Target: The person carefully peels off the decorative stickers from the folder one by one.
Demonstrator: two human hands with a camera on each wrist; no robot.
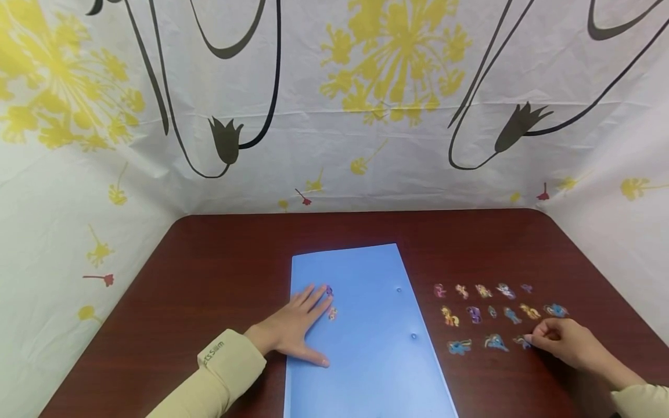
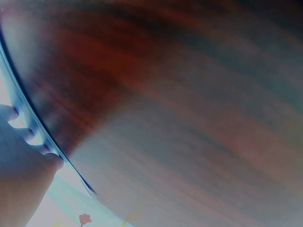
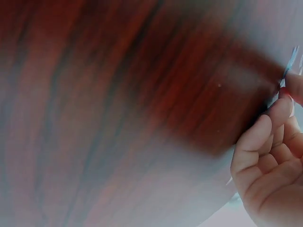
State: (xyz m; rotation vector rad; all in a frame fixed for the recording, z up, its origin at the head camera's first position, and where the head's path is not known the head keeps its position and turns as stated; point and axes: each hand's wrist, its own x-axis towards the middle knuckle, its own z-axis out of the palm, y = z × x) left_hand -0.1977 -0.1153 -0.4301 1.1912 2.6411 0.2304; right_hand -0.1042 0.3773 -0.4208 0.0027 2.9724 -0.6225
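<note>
My left hand (image 1: 292, 328) lies flat with spread fingers on a blue folder (image 1: 366, 371). By its fingertips are a small purple pony sticker (image 1: 329, 291) and a pale pink and yellow one (image 1: 332, 313) on the folder. At the right, my right hand (image 1: 567, 343) pinches the edge of a blue winged pony sticker (image 1: 520, 342) between thumb and forefinger, at the table surface. In the right wrist view the same hand (image 3: 270, 165) has its other fingers curled in; the sticker is barely visible there. The left wrist view catches the left hand (image 2: 23, 165) over the folder's edge.
Several pony stickers lie in rows right of the folder, among them an orange one (image 1: 449, 316), a purple one (image 1: 474, 314) and a blue one (image 1: 460, 347). Two round snaps (image 1: 414, 336) sit on the folder. A patterned cloth (image 1: 313, 145) surrounds the dark wooden table (image 1: 235, 255).
</note>
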